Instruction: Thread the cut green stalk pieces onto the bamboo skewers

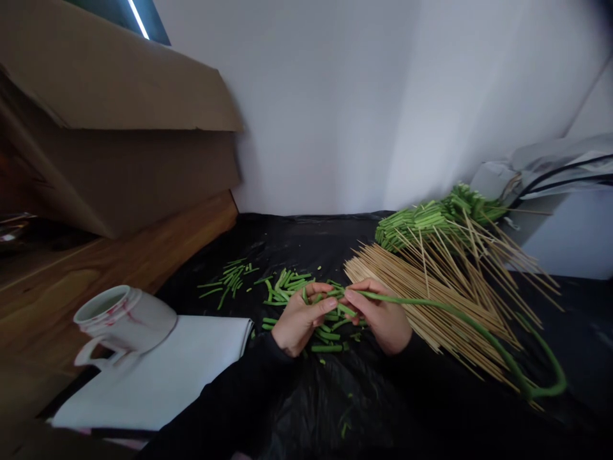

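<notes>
My right hand (383, 316) is closed in a pinch on a long green bean (460, 313), near one end. From there the bean trails right across thin wooden skewers (431, 291) and bends round in a loop. My left hand (305, 316) faces it, thumb and fingers closed on short bean pieces (305, 295); how many is partly hidden. The fingertips of both hands almost meet. Cut green pieces (327, 348) lie scattered beneath and behind my hands on black plastic sheeting (306, 396).
A bundle of skewered green pieces (421, 220) lies at the back right, by a pale bin-like box (565, 223). A smaller pile (233, 278) lies left of centre. A white mug (143, 322) stands on a folded white sheet (191, 370) at left, below a large cardboard box (158, 172).
</notes>
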Action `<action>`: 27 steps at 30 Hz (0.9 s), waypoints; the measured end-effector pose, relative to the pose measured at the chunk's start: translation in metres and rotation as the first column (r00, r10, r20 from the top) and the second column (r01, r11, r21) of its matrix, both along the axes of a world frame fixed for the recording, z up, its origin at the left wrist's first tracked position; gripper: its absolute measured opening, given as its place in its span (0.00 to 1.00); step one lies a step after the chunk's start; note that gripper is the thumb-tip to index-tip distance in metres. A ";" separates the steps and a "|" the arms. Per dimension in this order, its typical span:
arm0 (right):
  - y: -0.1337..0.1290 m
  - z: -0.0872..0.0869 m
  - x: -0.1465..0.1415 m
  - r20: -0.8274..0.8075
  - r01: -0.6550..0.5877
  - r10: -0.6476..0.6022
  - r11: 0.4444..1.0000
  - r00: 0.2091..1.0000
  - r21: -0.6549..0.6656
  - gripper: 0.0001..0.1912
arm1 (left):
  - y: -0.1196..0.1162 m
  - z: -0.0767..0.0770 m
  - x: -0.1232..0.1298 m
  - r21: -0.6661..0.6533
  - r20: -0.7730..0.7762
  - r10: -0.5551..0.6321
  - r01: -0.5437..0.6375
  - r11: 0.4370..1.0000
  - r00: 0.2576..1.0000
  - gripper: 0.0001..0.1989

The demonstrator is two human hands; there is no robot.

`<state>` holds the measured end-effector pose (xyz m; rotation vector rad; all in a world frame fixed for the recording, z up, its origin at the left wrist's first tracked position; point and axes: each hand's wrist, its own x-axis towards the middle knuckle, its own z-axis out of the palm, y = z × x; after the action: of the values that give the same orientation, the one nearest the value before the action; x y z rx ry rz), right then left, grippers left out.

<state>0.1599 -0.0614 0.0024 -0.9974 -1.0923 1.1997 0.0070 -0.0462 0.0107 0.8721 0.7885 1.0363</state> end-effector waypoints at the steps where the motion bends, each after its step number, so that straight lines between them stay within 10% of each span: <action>1: 0.001 -0.001 0.001 -0.014 -0.003 0.003 1.000 1.000 0.004 0.12 | 0.001 0.000 -0.001 -0.010 0.015 0.002 -0.002 1.000 1.000 0.19; 16: 0.005 -0.001 0.007 -0.123 -0.105 0.100 0.994 0.987 -0.037 0.13 | 0.019 0.017 -0.022 -0.446 0.354 0.139 0.036 0.894 0.925 0.08; 27: 0.006 -0.005 0.007 0.008 -0.199 0.200 0.978 0.980 -0.063 0.28 | 0.012 0.012 -0.020 -0.283 0.360 -0.108 0.218 0.934 0.927 0.15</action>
<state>0.1674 -0.0555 -0.0021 -0.9619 -1.1949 1.3976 -0.0127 -0.0339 0.0225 0.4551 0.5568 0.8480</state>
